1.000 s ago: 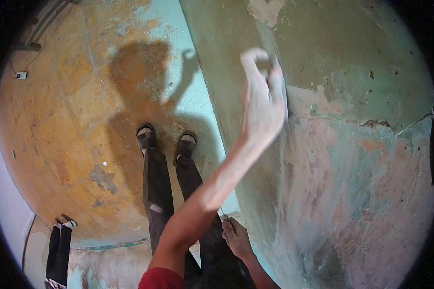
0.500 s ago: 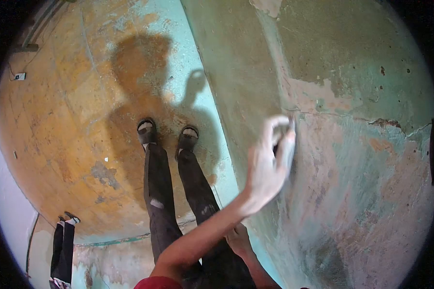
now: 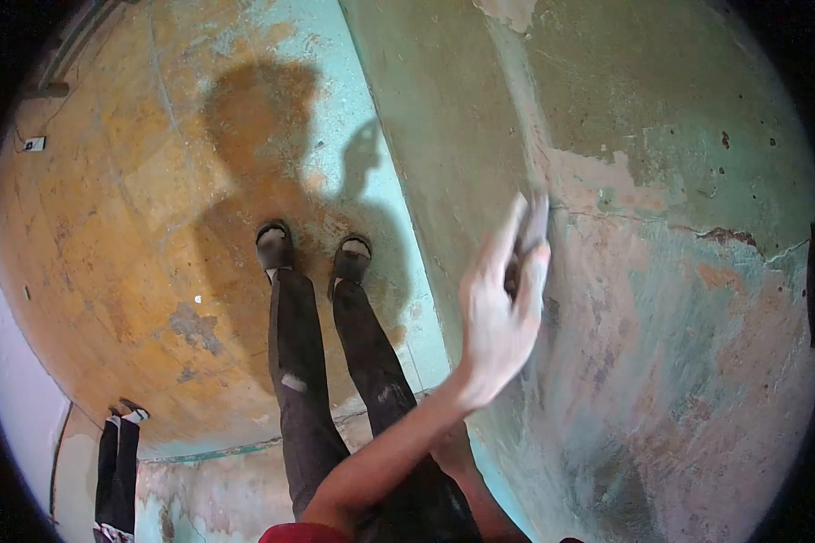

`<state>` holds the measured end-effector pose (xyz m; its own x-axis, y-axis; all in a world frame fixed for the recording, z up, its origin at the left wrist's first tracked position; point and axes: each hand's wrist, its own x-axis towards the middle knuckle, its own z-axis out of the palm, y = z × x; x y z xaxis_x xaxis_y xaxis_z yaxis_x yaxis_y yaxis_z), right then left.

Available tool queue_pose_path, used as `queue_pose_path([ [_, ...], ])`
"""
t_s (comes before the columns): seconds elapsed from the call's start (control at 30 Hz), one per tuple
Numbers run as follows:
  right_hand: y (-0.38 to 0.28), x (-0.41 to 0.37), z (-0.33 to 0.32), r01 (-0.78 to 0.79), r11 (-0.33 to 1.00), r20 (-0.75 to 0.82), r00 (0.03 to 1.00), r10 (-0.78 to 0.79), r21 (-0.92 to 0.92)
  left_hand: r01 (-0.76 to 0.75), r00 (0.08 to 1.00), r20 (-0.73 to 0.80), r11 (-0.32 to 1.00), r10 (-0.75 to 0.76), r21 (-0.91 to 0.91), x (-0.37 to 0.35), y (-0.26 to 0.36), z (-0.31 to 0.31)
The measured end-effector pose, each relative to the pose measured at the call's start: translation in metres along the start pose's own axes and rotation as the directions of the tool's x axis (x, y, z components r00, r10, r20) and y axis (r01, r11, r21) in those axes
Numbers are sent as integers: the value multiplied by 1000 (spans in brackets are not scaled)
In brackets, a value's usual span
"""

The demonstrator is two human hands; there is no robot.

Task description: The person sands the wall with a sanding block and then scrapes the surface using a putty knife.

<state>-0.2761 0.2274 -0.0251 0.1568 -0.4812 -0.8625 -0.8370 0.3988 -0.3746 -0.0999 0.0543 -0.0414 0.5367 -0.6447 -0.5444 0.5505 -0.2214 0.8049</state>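
My left hand (image 3: pixel 498 317) reaches across to the wall on the right, its fingers wrapped round a flat grey trowel-like tool (image 3: pixel 539 213). That tool is seen nearly edge-on along the wall, and the hand hides most of it. Bare plaster and green paint meet on the wall (image 3: pixel 661 317) where the tool lies. Low in the view, my right hand (image 3: pixel 453 450) hangs near my right thigh. My left forearm covers its fingers.
My sandalled feet (image 3: pixel 351 258) stand on a worn orange floor (image 3: pixel 145 235) beside the pale turquoise strip at the wall's base. Another person's legs (image 3: pixel 118 471) show at the lower left. A small white socket box (image 3: pixel 34 144) with a cable lies at the upper left.
My left hand has shifted slightly up and left along the wall with the tool, its fingers straighter. My right hand has slipped further behind my left forearm.
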Motion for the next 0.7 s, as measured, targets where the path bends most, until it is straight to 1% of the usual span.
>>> queue_pose_path([
  [0.03,-16,0,-5,-317,942,140,943,301,110,-178,980,-88,984,179,25,19,-3,1],
  [0.07,-24,2,-6,-316,942,141,943,300,108,-347,920,-169,936,353,64,37,-6,3],
  [0.1,-30,3,-7,-336,931,142,938,317,140,-403,896,-196,915,398,15,48,-5,8],
  [0.13,-33,4,-6,-355,919,145,932,333,173,-404,895,-197,914,399,14,45,-2,10],
  [0.17,-30,4,-4,-353,920,143,932,332,168,-278,949,-143,959,282,46,39,1,13],
  [0.2,-22,4,-2,-163,983,94,983,155,86,-148,984,-92,986,155,82,33,6,15],
  [0.23,-12,4,0,30,1000,60,998,-30,-1,-93,995,-34,989,97,115,22,12,11],
  [0.27,2,3,4,28,1000,59,998,-28,-2,-91,995,-33,989,95,114,13,8,12],
  [0.33,26,-1,11,103,981,-39,993,-111,-166,-191,981,-16,981,192,42,-4,-4,15],
  [0.37,25,-1,12,102,981,-37,993,-109,-164,-138,990,1,989,138,-48,-13,1,14],
  [0.4,25,0,12,88,985,-9,996,-90,-145,-140,990,6,985,142,-98,-17,2,17],
  [0.47,22,1,9,58,992,44,998,-53,-116,-273,962,-25,962,273,17,-7,7,18],
  [0.5,20,1,7,42,994,70,997,-35,-102,-272,962,-26,962,272,15,5,12,17],
  [0.53,18,2,4,25,996,97,995,-16,-90,-125,992,19,992,124,30,24,26,12],
  [0.57,11,2,2,24,996,95,995,-16,-89,24,998,63,998,-27,52,33,33,10],
  [0.6,1,2,0,-18,999,95,995,21,-32,25,997,66,998,-29,53,32,31,11],
  [0.63,-4,2,-2,-60,998,98,994,57,23,-34,999,40,999,33,15,30,28,14],
  [0.67,-4,3,1,-58,998,98,994,56,24,-96,995,10,995,96,-21,28,24,16],
  [0.7,0,5,5,114,993,23,993,-114,-17,-299,953,-34,954,300,35,13,11,16],
])
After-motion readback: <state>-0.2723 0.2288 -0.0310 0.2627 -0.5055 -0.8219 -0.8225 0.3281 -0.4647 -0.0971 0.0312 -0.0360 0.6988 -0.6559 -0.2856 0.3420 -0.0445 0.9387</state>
